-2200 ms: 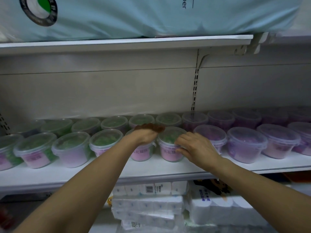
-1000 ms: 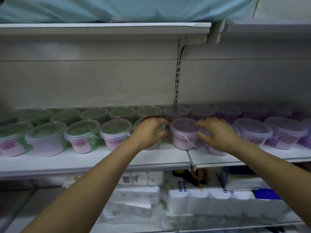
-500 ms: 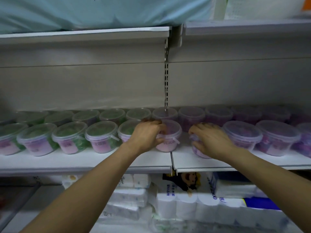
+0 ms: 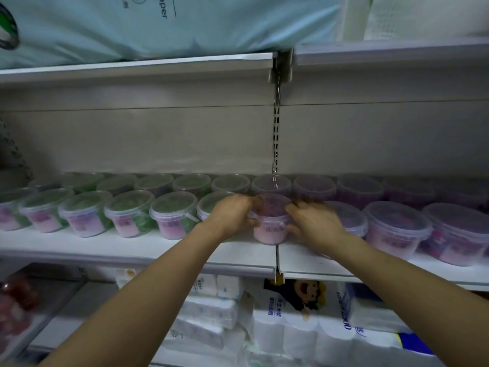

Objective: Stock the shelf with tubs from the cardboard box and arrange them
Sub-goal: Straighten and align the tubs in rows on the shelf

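Head view looks up and into a white shelf (image 4: pixel 132 247) made of two boards that meet at a seam near the middle. The pink tub (image 4: pixel 270 229), a clear lidded tub with a pink label, stands upright in the front row right at that seam, close to the shelf's front edge.

Both hands are on it. The left hand (image 4: pixel 232 213) curls round the tub's left side, with fingers along the lid rim and the thumb lower on the wall. The right hand (image 4: pixel 315 221) curls against the tub's right side in the same way, so the tub is clasped between the two. The right hand also hides part of the tub next to it.

Left of the pink tub, the green tubs (image 4: pixel 129 213) stand in two rows, front and back, running to the shelf's left end and nearly touching one another. Right of it, the purple tubs (image 4: pixel 397 229) fill the front and back rows toward the right end.

A slotted metal upright (image 4: pixel 276 133) runs down the back panel above the seam. The upper shelf (image 4: pixel 137 67) carries a pale blue pack (image 4: pixel 185 22) and, to its right, a white pack (image 4: pixel 410 14). Below the shelf lie wrapped paper rolls (image 4: pixel 277 327), and blurred red packets (image 4: pixel 13 300) show at the lower left.
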